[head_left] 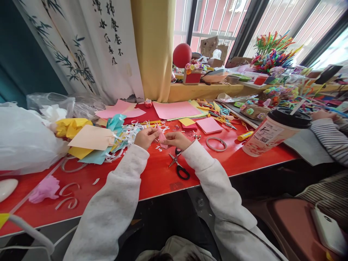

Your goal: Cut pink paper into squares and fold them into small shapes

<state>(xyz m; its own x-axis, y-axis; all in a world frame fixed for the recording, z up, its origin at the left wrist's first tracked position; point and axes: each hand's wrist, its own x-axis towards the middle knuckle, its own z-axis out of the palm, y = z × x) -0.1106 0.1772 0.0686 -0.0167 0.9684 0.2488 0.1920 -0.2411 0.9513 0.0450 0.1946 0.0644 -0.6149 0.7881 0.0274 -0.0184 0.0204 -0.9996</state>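
Note:
Between my two hands is a small piece of folded pink paper (161,137), held upright above the red table (160,177). My left hand (145,137) pinches its left side between thumb and fingers. On the other side my right hand (178,140) is closed on its lower right edge. Black-handled scissors (181,168) lie partly open on the table just below my right hand. Small white paper scraps (159,148) are scattered under the hands. A stack of square pink paper (208,125) lies beyond my right hand.
Shredded paper strips (130,132) and a peach sheet (91,137) lie at left, near a white plastic bag (29,141). To the right are a metal ring (216,144), a yellow glue stick (245,136) and a tall drink cup (272,134). Another person's striped sleeve (330,137) is at far right.

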